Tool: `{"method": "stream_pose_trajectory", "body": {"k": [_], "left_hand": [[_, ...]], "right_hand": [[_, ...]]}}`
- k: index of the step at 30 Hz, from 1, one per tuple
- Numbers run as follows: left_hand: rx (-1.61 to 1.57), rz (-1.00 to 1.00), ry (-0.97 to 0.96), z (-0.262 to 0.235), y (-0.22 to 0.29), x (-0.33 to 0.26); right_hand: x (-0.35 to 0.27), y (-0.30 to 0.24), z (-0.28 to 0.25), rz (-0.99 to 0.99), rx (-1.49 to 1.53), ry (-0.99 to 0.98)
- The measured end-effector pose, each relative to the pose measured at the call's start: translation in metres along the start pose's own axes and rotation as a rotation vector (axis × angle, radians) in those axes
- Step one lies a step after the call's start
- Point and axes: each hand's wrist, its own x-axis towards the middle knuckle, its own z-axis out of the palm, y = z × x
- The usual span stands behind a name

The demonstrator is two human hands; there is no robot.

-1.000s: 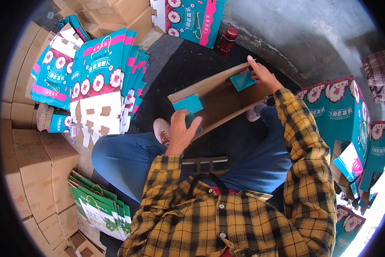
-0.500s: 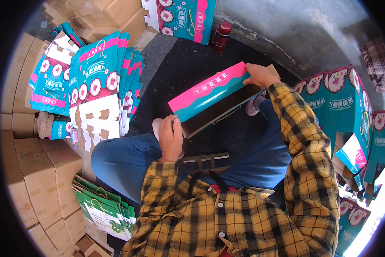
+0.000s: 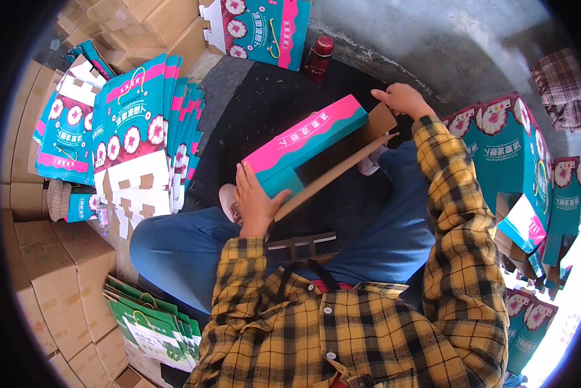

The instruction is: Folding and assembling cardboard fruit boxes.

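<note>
A teal and pink cardboard gift box [image 3: 310, 136] lies slantwise in front of me, its open side facing me and its brown inside showing. My left hand [image 3: 255, 200] grips its left end, fingers on the pink and teal face and thumb across the near corner. At the far right end a brown end flap [image 3: 382, 121] sticks out. Just beyond this flap is my right hand [image 3: 405, 102], thumb stretched out toward the left. Its other fingers are partly hidden, and I see nothing held in it. A long brown edge panel [image 3: 336, 176] runs along the box's near side.
Flat teal gift boxes [image 3: 135, 116] lean in a stack at left, above brown cartons [image 3: 64, 278] and green folded bags [image 3: 151, 323]. A red flask [image 3: 319, 58] stands near the wall. Made-up teal boxes [image 3: 510, 149] stand at right. A slotted cardboard piece [image 3: 301, 246] lies by my lap.
The box has turned so its open side shows more. My right hand has come off its top edge to beyond the end flap, which now stands out. My left hand has spread over its corner.
</note>
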Motion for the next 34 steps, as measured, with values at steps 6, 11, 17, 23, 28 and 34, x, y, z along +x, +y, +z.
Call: {"method": "stream_pose_trajectory", "body": {"k": [6,11,17,23,28,34], "left_hand": [[-0.403,-0.101,-0.014,0.012,-0.003,0.005],[-0.596,-0.03,0.011,0.028,-0.022,0.003],[-0.749,-0.04,-0.06,0.045,-0.049,0.0],[-1.117,-0.35,-0.185,0.041,-0.036,0.004],[-1.385,-0.795,-0.214,0.045,-0.042,0.015],[-1.105,-0.627,-0.559,0.074,-0.045,0.014]], "right_hand": [[-0.043,-0.036,0.024,-0.3,0.269,-0.822],[-0.045,-0.032,0.017,-0.458,-0.028,-0.79],[-0.031,-0.03,0.016,-0.519,0.065,-0.877],[-0.023,-0.032,0.02,-0.359,0.027,-0.557],[-0.003,-0.027,0.058,-0.164,0.008,-0.002],[0.014,-0.007,0.076,-0.097,0.346,-0.417]]}}
